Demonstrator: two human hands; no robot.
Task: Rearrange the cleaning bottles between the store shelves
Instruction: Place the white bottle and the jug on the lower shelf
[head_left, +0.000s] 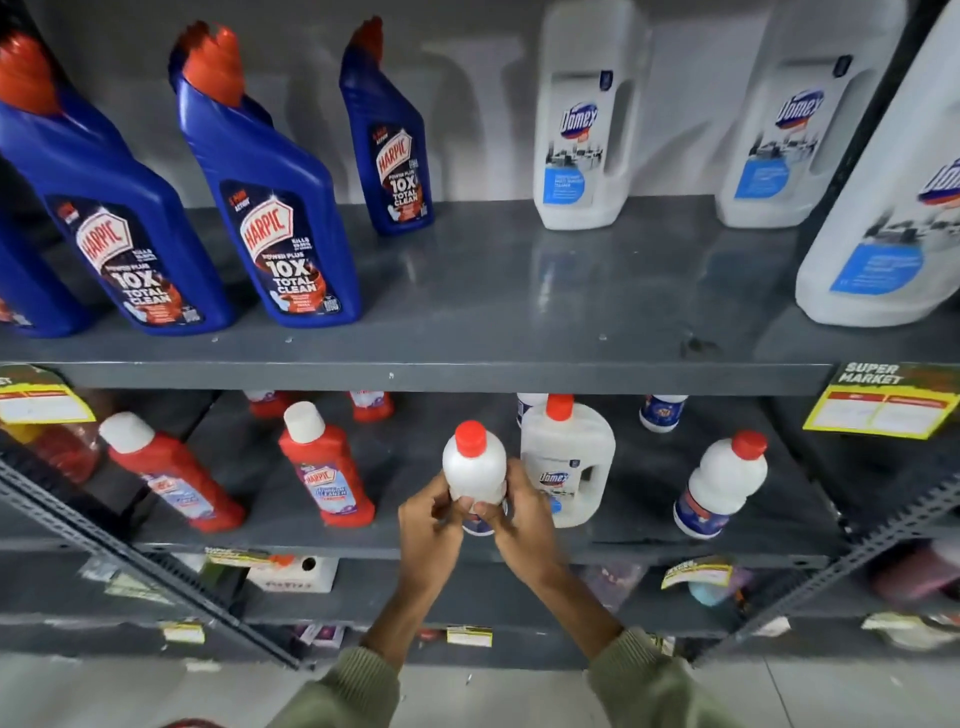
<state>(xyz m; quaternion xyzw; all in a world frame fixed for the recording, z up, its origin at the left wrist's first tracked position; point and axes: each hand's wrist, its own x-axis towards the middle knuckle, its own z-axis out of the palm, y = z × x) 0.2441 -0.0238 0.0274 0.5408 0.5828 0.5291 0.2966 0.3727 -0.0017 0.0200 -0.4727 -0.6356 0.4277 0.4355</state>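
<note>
Olive sleeves (363, 686) reach up to both hands: left hand (430, 525) and right hand (522, 514) meet, fingers (488, 512) gripping a white red-capped bottle (474, 465) upright at the middle shelf (363, 545) front edge, beside a Domex jug (567, 462).

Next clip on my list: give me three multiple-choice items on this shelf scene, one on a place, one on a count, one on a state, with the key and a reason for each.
1. Where is the small white bottle with the red cap?
A. on the upper shelf
B. in front of the middle shelf
C. on the floor

2. How many blue bottles have a fully visible label on the upper shelf?
A. one
B. three
C. five

3. How is the small white bottle held?
A. by both hands
B. by one hand
C. by neither

Key: 1 B, it is level with the middle shelf; 2 B, three labels face out; 3 A, left hand and right hand wrap it.
</note>
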